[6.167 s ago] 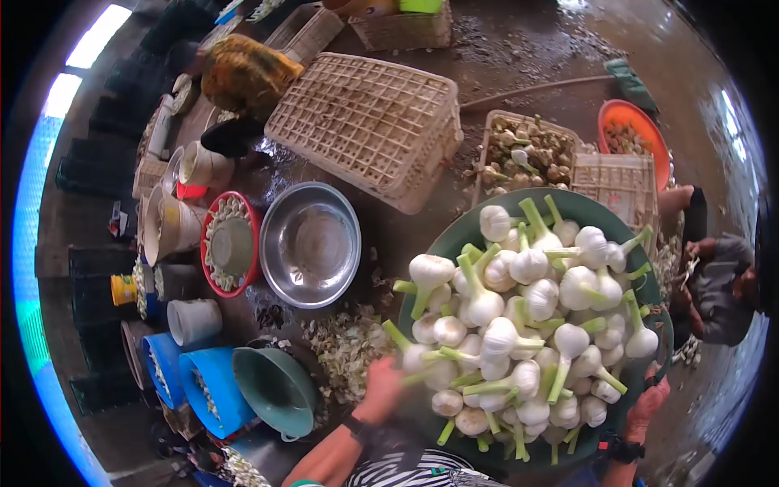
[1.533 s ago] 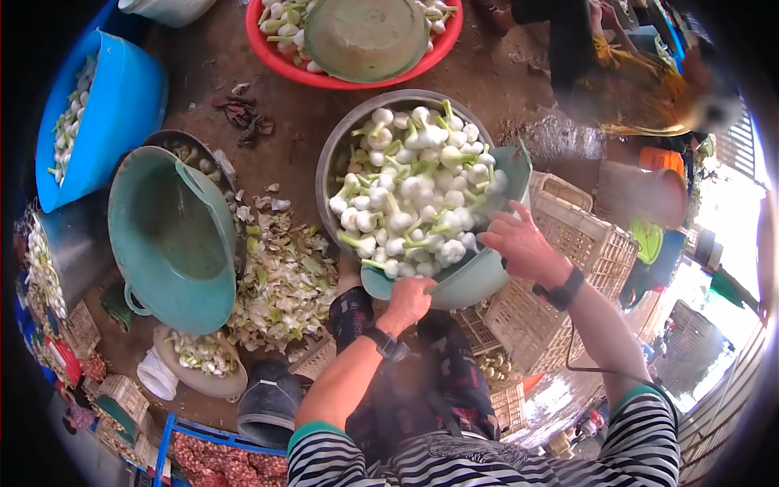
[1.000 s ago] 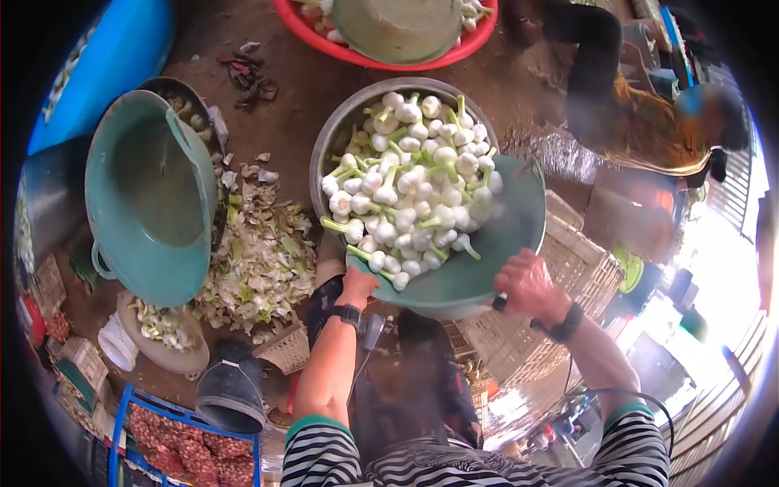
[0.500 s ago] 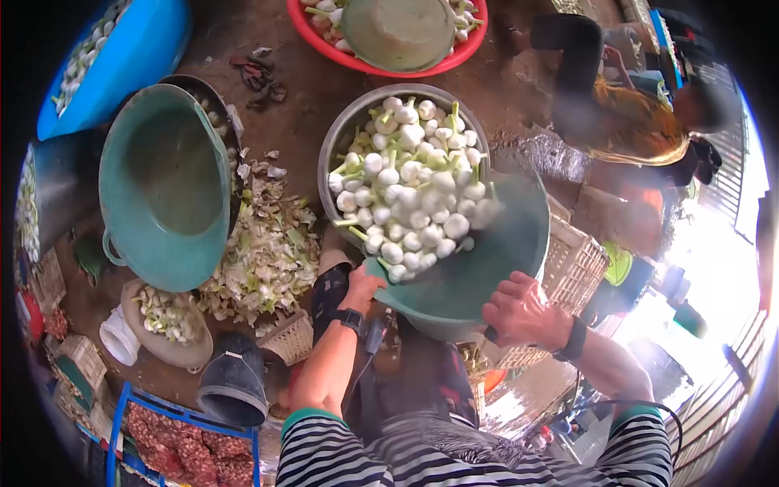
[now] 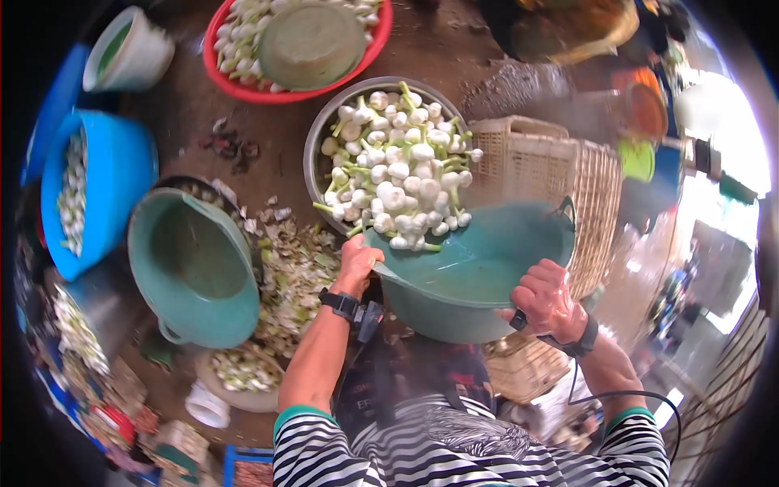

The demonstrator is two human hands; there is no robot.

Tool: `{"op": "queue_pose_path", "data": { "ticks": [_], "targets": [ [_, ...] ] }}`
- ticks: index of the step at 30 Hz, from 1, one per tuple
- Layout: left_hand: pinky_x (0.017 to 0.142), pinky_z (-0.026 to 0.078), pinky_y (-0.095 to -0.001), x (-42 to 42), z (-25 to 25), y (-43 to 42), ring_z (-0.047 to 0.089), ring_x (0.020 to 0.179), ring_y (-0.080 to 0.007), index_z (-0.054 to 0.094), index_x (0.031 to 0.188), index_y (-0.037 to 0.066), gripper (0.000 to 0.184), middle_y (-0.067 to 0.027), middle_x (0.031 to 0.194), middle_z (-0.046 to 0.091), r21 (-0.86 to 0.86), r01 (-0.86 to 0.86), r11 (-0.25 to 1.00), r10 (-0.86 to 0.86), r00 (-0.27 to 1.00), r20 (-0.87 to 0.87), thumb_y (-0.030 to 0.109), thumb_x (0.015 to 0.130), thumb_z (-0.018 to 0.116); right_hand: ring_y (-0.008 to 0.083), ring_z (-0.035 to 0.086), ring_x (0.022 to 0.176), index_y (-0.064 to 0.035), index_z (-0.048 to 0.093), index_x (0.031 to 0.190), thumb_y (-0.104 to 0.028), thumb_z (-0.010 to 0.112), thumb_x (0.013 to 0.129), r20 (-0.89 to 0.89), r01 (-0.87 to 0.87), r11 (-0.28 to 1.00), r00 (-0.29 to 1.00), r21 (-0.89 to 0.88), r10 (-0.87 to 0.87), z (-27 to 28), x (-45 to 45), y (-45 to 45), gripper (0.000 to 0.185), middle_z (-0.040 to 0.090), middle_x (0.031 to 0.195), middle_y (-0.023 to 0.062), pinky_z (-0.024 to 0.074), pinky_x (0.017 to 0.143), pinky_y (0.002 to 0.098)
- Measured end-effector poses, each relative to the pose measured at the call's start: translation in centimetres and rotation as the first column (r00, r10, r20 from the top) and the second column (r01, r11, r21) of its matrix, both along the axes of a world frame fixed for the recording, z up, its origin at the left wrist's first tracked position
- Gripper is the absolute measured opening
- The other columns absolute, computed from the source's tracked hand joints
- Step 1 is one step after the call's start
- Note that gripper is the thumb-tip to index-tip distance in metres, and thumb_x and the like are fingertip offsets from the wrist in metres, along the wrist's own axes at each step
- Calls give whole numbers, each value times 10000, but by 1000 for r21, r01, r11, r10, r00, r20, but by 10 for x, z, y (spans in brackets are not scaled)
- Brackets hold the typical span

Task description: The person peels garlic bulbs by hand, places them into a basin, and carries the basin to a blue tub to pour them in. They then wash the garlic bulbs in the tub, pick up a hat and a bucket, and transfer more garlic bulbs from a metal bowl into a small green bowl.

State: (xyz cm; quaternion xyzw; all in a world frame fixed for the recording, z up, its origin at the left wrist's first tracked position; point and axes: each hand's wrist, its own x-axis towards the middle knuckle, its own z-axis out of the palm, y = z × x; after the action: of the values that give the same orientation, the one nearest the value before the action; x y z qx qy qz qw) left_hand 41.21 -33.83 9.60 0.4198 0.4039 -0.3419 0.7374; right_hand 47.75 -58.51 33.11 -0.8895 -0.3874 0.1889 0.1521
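My left hand (image 5: 357, 266) is closed on the rim of a green plastic tub (image 5: 442, 312), at its left side. On the near right of the same rim my right hand (image 5: 542, 299) grips, with a small black piece showing at its fingers. The tub's inside is bare and wet. Its far left edge meets a round metal basin (image 5: 312, 154) heaped with white garlic bulbs (image 5: 398, 170) that have short green stems. A few bulbs lie at the basin's near edge, over the tub's rim. Both wrists wear dark bands.
A red basin (image 5: 213, 61) of garlic with an upturned bowl (image 5: 312, 45) stands beyond. Left are a blue tub (image 5: 122, 187), another green tub (image 5: 195, 268) and a pile of peelings (image 5: 296, 276). Woven baskets (image 5: 596, 195) stand right. A person (image 5: 568, 28) is at the top right.
The green tub has tilted back toward level and its inside shows more. Bulbs that were blurred in motion at its edge now lie still in the basin. My view has shifted.
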Motion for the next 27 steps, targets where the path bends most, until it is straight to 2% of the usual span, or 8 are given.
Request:
{"op": "queue_pose_path", "data": {
  "ticks": [6, 8, 10, 12, 18, 19, 23, 27],
  "targets": [
    [606, 453, -273, 48, 39, 16, 574, 688, -184, 446, 1098, -118, 543, -120, 837, 582, 165, 234, 958, -261, 951, 165, -101, 566, 555, 199, 397, 448, -105, 401, 499, -301, 684, 524, 49, 277, 940, 955, 200, -292, 9, -48, -28, 345, 385, 468, 25, 301, 461, 324],
    [691, 463, -289, 64, 61, 14, 578, 775, -222, 297, 1248, -148, 744, -173, 946, 574, 210, 233, 950, -269, 949, 165, -90, 557, 566, 195, 394, 449, -106, 399, 499, -297, 685, 524, 66, 351, 896, 922, 274, -381, 6, -59, -34, 345, 380, 469, 23, 302, 461, 324],
    [679, 459, -270, 73, 80, 10, 579, 790, -217, 363, 1217, -123, 694, -161, 965, 578, 344, 247, 906, -311, 940, 142, -78, 551, 553, 189, 389, 447, -106, 393, 499, -292, 687, 522, 87, 404, 842, 883, 358, -461, 9, -69, -38, 349, 373, 469, 19, 303, 461, 322],
    [744, 459, -285, 81, 98, 18, 572, 886, -250, 212, 1305, -130, 814, -211, 1073, 543, 324, 293, 899, -357, 921, 155, -83, 564, 547, 181, 391, 457, -104, 386, 504, -285, 678, 511, 82, 422, 803, 864, 421, -497, 14, -80, -44, 343, 368, 482, 12, 304, 461, 316],
    [775, 449, -286, 101, 203, -11, 568, 869, -230, 281, 1258, -124, 711, -194, 1018, 559, 522, 275, 807, -439, 871, 221, -44, 595, 526, 166, 390, 444, -92, 416, 562, -260, 624, 478, 34, 498, 680, 793, 537, -608, 34, -120, -66, 280, 393, 510, 10, 294, 440, 305],
    [758, 451, -285, 100, 197, -6, 567, 832, -223, 343, 1210, -127, 647, -171, 958, 568, 524, 248, 815, -444, 848, 290, -47, 596, 531, 171, 377, 437, -93, 404, 556, -262, 633, 451, 24, 510, 694, 797, 508, -604, 30, -127, -68, 304, 372, 497, 7, 286, 439, 305],
    [736, 461, -291, 96, 166, -6, 564, 780, -212, 423, 1137, -133, 562, -153, 927, 562, 662, 355, 661, -590, 790, 165, -68, 590, 540, 179, 377, 430, -95, 404, 547, -276, 672, 403, 10, 545, 663, 769, 513, -639, 13, -145, -70, 353, 367, 485, 9, 280, 439, 308],
    [715, 465, -283, 74, 201, -42, 566, 789, -217, 482, 1085, -125, 497, -152, 938, 564, 545, 328, 771, -506, 836, 213, -77, 593, 540, 176, 393, 444, -101, 408, 545, -258, 672, 425, -9, 596, 609, 719, 523, -695, 39, -170, -91, 329, 367, 487, 4, 291, 444, 312]
  ]
}}
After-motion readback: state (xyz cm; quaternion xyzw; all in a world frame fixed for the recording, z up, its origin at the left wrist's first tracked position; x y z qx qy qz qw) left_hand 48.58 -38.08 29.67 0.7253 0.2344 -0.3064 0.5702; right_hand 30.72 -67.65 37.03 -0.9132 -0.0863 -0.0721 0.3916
